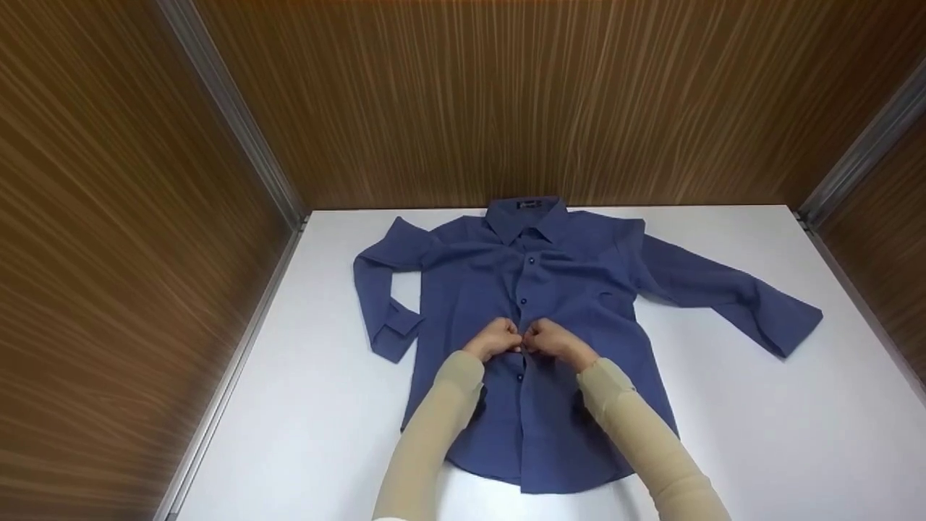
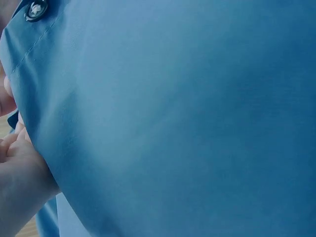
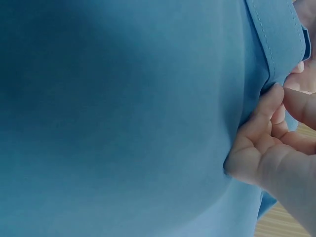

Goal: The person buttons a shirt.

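A dark blue long-sleeved button-up shirt (image 1: 463,304) lies front up, collar at the far end. My left hand (image 1: 497,339) and right hand (image 1: 553,340) meet at its front opening, fingers curled on the two edges between buttons. In the right wrist view, the thumb and fingers of my right hand (image 3: 266,143) pinch the stitched placket (image 3: 276,39). The left wrist view has a dark button (image 2: 36,10) on the raised fabric, which hides most of my left hand's fingers. The button between my hands cannot be made out.
The shirt is spread on a white table (image 1: 304,412). Its left-side sleeve (image 1: 372,297) is bent inward, and the other sleeve (image 1: 731,289) stretches out to the right. Brown wood-grain panels (image 1: 506,101) stand behind and at both sides.
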Available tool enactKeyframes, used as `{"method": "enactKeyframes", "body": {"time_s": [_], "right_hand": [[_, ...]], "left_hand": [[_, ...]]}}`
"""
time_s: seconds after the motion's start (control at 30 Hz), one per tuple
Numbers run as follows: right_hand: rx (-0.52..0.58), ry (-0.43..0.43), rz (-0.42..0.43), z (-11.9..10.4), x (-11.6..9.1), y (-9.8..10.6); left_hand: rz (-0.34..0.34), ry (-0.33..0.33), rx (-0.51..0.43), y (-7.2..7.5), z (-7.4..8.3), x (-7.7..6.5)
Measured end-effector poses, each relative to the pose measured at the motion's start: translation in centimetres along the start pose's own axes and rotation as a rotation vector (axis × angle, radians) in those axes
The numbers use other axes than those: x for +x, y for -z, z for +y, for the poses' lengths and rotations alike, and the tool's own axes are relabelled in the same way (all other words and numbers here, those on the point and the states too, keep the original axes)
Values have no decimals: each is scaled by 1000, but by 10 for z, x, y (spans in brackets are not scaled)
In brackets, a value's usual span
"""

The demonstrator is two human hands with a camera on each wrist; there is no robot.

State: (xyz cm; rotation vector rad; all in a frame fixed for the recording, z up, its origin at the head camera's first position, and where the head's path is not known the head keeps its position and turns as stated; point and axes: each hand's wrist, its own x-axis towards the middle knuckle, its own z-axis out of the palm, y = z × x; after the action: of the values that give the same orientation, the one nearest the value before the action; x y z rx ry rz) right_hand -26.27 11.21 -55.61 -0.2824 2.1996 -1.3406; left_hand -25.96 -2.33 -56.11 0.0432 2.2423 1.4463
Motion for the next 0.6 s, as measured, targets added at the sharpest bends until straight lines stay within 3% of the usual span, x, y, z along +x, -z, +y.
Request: {"method": "enactKeyframes", "body": {"time_s": [0.17,0.33,0.4,0.43,0.47,0.57,0.6], "right_hand": [[-37,4,16,-2,0,0],[-68,37,7,0,2,0],[-72,35,8,0,2,-1],[-72,34,8,0,2,-1],[-77,32,9,-1,1,-1],[-82,51,3,-1,1,-1],[-82,57,1,-1,1,-1]], "left_hand": [[49,-12,58,-6,6,-2],[68,-79,61,-19,-60,63],[55,-60,37,-20,-72,75],[57,-25,48,-18,-62,66],[65,-41,56,-17,-52,55],[72,29,60,-10,-5,8],[72,20,62,-8,6,-5]]}}
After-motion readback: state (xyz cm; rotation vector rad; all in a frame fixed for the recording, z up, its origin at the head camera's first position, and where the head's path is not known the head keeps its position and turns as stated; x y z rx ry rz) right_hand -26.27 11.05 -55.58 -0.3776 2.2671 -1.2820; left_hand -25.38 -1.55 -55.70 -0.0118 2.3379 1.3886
